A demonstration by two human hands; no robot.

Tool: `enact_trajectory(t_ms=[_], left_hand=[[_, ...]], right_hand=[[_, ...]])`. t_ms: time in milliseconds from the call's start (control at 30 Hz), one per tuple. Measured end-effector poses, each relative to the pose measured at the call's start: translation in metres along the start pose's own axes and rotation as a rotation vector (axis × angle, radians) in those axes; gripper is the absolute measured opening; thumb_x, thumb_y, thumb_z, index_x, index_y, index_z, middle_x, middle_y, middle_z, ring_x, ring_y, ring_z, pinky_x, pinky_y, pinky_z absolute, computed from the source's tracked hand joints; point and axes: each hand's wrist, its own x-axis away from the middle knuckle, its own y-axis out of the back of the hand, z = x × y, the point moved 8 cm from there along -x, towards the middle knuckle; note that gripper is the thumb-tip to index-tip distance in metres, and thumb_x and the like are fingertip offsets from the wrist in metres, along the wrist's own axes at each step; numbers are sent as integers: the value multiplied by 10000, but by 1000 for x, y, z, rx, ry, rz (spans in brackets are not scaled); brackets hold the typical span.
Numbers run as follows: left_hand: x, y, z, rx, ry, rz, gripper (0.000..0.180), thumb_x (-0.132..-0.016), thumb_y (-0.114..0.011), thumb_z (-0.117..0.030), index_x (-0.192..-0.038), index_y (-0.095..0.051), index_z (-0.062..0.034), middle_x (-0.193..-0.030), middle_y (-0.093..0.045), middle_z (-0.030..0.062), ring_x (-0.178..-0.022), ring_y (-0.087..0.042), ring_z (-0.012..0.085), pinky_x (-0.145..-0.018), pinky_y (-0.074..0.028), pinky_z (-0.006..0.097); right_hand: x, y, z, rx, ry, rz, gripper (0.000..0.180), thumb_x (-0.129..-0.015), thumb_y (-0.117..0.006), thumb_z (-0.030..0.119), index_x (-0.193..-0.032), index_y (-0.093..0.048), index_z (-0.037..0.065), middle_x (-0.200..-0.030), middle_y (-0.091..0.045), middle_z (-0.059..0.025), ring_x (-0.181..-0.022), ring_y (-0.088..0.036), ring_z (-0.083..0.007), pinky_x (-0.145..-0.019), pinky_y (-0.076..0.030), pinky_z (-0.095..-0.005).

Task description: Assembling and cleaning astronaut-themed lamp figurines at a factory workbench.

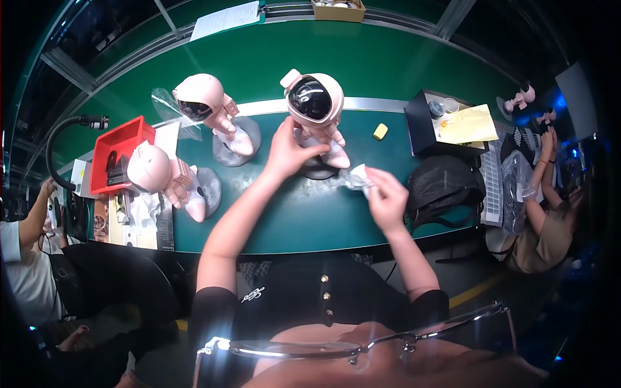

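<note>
Nearby, two pink astronaut figures (left side) flank a red tray.

Bare green desk is lying open in front of you, along the near edge. Two pink astronaut toys are standing in your way toward the left edge, with a red tray behind them. A black box and a black bag are blocking the right edge.
</note>
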Motion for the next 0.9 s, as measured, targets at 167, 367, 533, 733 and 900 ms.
enact_trajectory(t_ms=[167,367,533,733,900], left_hand=[[-5,2,23,220,0,243,376,-788,-678,-198,-1091,-560,-8,-987,-642,89,-865,-581,154,-770,-458,289],[-5,4,25,286,17,302,344,-829,-536,-76,-1155,-512,32,-1039,-627,143,-1026,-583,209,-916,-441,340],[-10,5,16,199,-17,306,378,-756,-494,-17,-1128,-528,41,-1034,-627,161,-1008,-592,226,-916,-437,337],[-9,3,16,197,33,199,436,-704,-713,-205,-1049,-572,22,-976,-642,154,-963,-608,234,-863,-457,335],[-4,-18,-6,95,-70,-102,552,-518,-845,-346,-902,-589,-45,-822,-577,91,-773,-558,256,-735,-437,369]], right_hand=[[23,-105,23,531,454,363,389,-729,-616,50,-1079,-546,-106,-1170,-518,-239,-1078,-519,-368,-881,-463,-394],[16,-164,18,504,235,601,697,-795,-611,270,-1271,-331,-154,-1341,-297,-339,-1292,-266,-439,-1099,-204,-469],[-20,-203,-1,449,121,594,496,-787,-552,145,-1199,-432,-104,-1242,-442,-253,-1208,-409,-356,-1062,-286,-408],[9,-114,12,400,428,547,289,-740,-519,-21,-1013,-612,-1,-1080,-605,-127,-1051,-572,-269,-862,-491,-356],[-26,-1,-13,251,-22,264,177,-741,-577,-76,-875,-676,-15,-931,-673,-165,-870,-657,-298,-790,-519,-336]])
